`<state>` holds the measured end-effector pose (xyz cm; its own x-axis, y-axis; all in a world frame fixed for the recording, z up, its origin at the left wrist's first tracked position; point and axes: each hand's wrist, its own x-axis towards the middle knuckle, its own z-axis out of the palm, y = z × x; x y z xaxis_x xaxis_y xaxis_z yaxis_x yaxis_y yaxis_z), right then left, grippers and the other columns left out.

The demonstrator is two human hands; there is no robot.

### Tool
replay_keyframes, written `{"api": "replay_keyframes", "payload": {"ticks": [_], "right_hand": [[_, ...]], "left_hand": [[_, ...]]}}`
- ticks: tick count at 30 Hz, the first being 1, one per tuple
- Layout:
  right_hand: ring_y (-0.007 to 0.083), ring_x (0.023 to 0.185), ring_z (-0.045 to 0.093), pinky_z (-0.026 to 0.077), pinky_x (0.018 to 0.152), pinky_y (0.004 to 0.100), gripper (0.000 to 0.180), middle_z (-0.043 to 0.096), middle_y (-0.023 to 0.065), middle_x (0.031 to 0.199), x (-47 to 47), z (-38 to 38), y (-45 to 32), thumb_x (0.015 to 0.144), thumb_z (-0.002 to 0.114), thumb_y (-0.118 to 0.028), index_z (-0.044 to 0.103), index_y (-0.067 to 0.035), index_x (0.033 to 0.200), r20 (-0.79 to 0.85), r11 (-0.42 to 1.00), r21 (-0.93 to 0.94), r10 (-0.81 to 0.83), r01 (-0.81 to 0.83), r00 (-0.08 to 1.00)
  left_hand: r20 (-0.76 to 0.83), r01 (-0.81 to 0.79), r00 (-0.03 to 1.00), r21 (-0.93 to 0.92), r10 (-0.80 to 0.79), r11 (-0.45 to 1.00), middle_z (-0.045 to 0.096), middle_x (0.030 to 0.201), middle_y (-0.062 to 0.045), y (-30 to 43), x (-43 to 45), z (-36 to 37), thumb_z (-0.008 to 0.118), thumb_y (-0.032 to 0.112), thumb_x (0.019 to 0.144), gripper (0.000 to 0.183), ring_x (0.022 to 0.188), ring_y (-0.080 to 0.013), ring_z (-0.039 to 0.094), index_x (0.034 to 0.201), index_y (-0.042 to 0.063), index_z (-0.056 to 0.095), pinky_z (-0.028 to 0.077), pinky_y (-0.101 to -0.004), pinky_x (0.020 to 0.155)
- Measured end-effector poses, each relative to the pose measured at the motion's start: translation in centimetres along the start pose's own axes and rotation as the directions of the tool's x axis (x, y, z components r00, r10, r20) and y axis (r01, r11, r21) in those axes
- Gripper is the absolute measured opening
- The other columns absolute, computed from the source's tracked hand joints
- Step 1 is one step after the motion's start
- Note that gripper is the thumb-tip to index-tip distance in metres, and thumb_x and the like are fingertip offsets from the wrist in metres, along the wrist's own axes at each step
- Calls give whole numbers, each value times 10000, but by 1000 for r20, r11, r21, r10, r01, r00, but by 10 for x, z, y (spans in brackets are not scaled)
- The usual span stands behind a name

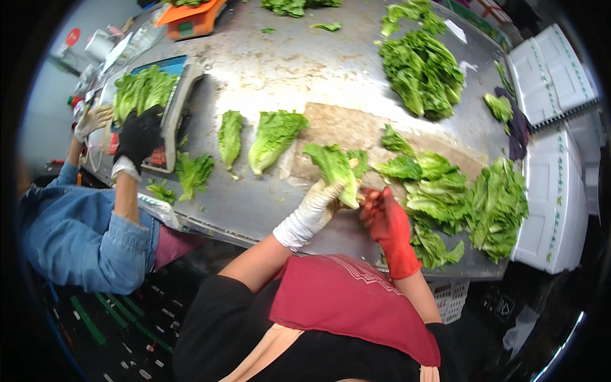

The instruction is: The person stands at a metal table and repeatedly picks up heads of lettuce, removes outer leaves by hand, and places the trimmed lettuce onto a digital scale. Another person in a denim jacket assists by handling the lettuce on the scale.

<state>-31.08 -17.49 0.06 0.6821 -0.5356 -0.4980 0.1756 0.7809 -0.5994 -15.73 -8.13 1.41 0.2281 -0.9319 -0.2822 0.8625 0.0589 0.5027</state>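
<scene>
My left hand point(317, 205), in a white glove, grips a small head of romaine lettuce point(336, 169) by its stem end, leaves pointing away from me. Close to the cut end is my right hand point(389, 222) in a red glove, its fingers curled; whether something is between them is hidden. Beyond my left hand, a larger lettuce head point(277, 138) and a narrow one point(230, 138) lie on the metal table point(248, 205). Loose leaves point(434, 191) are heaped to the right of my right hand, beside a bigger pile point(499, 210).
On the left a co-worker's gloved hands point(138, 136) are at lettuce on a scale point(191, 88). An orange scale point(191, 21) stands at the far left. A lettuce pile point(422, 71) lies at the back right. White foam boxes point(549, 200) line the right edge.
</scene>
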Motion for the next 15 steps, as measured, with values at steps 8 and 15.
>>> {"api": "replay_keyframes", "payload": {"ticks": [8, 15], "right_hand": [[100, 692, 575, 453, 596, 228, 330, 631, 71, 939, 5, 44, -20, 904, 467, -272, 525, -36, 1127, 60, 778, -618, 190, -113, 980], [139, 728, 591, 454, 620, 243, 403, 609, 98, 939, 88, 21, -89, 857, 544, -277, 506, -18, 1163, 30, 536, -806, -389, 252, 921]], "left_hand": [[-42, 71, 631, 997, 774, -3, 571, 1018, -139, 108, -16, -45, 689, 257, 745, 618, 889, -227, 560, 1256, 57, 406, 468, -314, 787], [169, 318, 574, 856, 801, -408, 503, 1194, -173, 129, -39, -62, 632, 203, 787, 516, 1075, -293, 505, 1245, 46, 454, 400, -347, 907]]}}
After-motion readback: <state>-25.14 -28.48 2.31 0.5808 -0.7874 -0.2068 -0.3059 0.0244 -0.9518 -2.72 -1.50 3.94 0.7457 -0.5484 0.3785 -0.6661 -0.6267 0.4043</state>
